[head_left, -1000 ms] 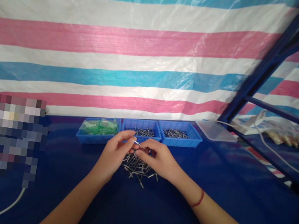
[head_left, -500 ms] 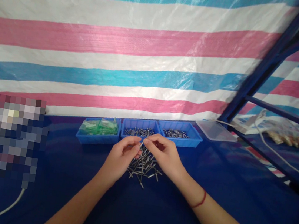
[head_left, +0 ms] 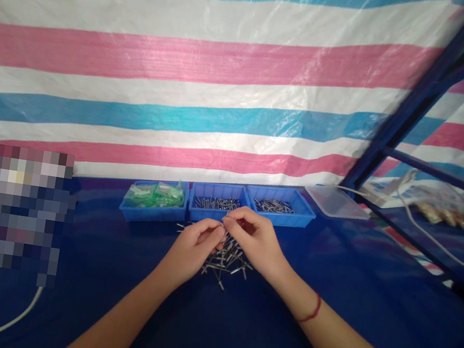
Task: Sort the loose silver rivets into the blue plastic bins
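Note:
Thumb and fingers of my left hand (head_left: pixel 197 247) are pinched together above a loose pile of blind rivets (head_left: pixel 225 263) on the blue table. My right hand (head_left: pixel 255 238) is pinched too, its fingertips almost meeting the left ones. Between them the thin shaft of a blind rivet (head_left: pixel 227 214) shows, mostly covered by the fingers. Behind the hands stand a middle blue bin (head_left: pixel 197 213) and a right blue bin (head_left: pixel 306 220), both holding more rivets. The left blue bin (head_left: pixel 132 214) has green-marked plastic packets (head_left: pixel 159 195) in it.
A clear plastic lid (head_left: pixel 336 203) lies right of the bins. Blue metal frame bars (head_left: pixel 393 146) rise at the right, with a bagged batch of brownish parts (head_left: pixel 447 217) beyond. A white cable (head_left: pixel 14 319) runs at the left beside a blurred-out area. A striped sheet (head_left: pixel 186 68) hangs behind.
My left hand has shifted slightly right and down, closer to the right fingertips. Rivet ends now show left of it. The right hand has barely moved; the view has tilted slightly.

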{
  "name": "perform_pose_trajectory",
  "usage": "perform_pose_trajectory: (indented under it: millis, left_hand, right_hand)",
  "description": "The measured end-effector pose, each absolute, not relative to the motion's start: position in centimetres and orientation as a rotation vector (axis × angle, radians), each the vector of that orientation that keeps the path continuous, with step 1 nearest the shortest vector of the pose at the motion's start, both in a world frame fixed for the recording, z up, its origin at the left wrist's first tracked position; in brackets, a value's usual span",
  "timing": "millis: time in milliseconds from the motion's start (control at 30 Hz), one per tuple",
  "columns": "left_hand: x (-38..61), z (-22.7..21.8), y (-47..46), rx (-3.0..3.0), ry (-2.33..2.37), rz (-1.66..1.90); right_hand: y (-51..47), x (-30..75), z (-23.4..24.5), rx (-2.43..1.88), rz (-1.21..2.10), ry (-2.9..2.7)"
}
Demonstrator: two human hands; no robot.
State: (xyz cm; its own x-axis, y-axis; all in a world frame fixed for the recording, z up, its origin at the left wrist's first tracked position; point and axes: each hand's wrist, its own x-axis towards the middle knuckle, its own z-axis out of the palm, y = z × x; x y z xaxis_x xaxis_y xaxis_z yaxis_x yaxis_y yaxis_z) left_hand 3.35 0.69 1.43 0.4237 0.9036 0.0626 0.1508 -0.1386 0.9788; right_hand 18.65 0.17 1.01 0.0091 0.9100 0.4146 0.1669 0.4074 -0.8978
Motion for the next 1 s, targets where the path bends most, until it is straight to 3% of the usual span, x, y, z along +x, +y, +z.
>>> perform_pose_trajectory:
  millis: [1000]
  left_hand:
    - [3.25, 2.01, 0.4, 1.599, 1.114, 1.104]
  right_hand:
    - [0.19, 18.54, 1.08, -1.0, 0.775, -1.549]
